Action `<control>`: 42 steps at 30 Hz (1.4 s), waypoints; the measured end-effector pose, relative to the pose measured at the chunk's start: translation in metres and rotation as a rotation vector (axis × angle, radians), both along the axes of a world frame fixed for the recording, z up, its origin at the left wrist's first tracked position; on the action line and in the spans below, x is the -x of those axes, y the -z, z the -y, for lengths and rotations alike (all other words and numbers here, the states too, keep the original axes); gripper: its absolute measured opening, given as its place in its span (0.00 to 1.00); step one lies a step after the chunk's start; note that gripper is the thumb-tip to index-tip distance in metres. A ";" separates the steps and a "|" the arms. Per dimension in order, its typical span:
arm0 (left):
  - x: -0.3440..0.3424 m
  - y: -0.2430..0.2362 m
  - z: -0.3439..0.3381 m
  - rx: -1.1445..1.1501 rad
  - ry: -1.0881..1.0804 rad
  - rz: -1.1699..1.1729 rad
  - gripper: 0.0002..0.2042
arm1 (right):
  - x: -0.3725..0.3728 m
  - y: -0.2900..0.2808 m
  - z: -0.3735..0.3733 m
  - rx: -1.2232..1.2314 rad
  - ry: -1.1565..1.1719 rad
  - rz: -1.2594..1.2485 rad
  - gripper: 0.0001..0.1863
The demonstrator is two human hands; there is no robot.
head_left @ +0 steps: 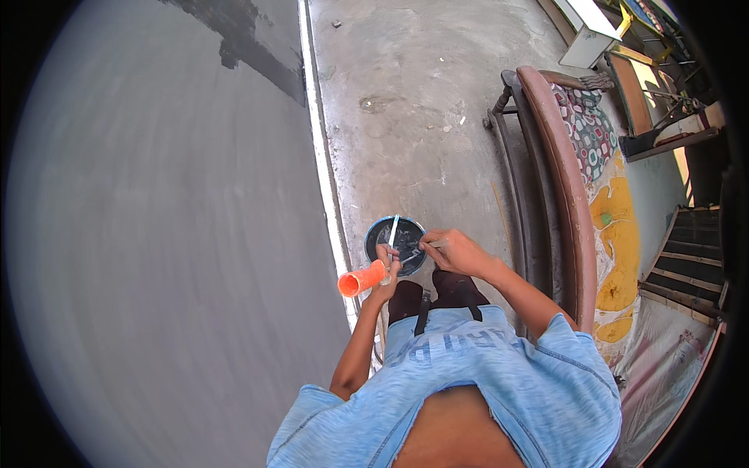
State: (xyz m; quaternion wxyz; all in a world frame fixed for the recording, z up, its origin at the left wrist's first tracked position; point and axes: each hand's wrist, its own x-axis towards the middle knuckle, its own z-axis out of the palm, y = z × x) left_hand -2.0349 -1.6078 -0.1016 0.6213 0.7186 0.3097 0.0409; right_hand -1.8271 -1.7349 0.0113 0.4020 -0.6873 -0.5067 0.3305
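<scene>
In the head view, one round, dark bucket [373, 251] with a blue-edged rim is standing on the rough grey concrete floor [421, 156], just in front of the person's legs; it is holding a dark, glossy-looking material with paler streaks, whose kind I cannot tell. One straight whitish strip [394, 231] is running across its mouth from the far rim toward the left hand [388, 271]. That hand is curling around the inner end of one smooth, hollow orange tube [361, 281], whose round open end is facing the lower left, beside the bucket; whether the fingers are also gripping the strip, I cannot tell. The right hand [459, 253] is pinching one thin, pale piece [439, 243] narrowly between thumb and fingers at the bucket's right rim. To the left, one smooth grey wall [179, 234] is showing a darker, ragged-edged patch [246, 35]. To the right, one long seat [562, 179] with a brownish-pink rail is bearing a patterned cloth [583, 129].
</scene>
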 end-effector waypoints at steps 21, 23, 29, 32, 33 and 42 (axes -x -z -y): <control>-0.450 0.050 -0.377 -0.049 0.179 0.015 0.15 | -0.434 0.046 -0.353 -0.071 0.194 0.027 0.07; -0.497 0.058 -0.408 -0.061 0.179 0.005 0.13 | -0.483 0.055 -0.385 -0.046 0.146 0.057 0.06; -0.637 0.089 -0.505 -0.100 0.158 -0.077 0.12 | -0.623 0.125 -0.478 -0.091 0.033 0.039 0.08; -0.707 0.119 -0.542 -0.086 0.100 -0.087 0.13 | -0.701 0.166 -0.520 -0.115 0.171 -0.052 0.10; -0.731 0.127 -0.553 -0.088 0.086 -0.080 0.12 | -0.727 0.186 -0.534 -0.110 0.224 -0.100 0.11; -0.931 0.261 -0.659 -0.183 -0.131 0.061 0.08 | -0.945 0.324 -0.683 0.192 0.767 -0.839 0.34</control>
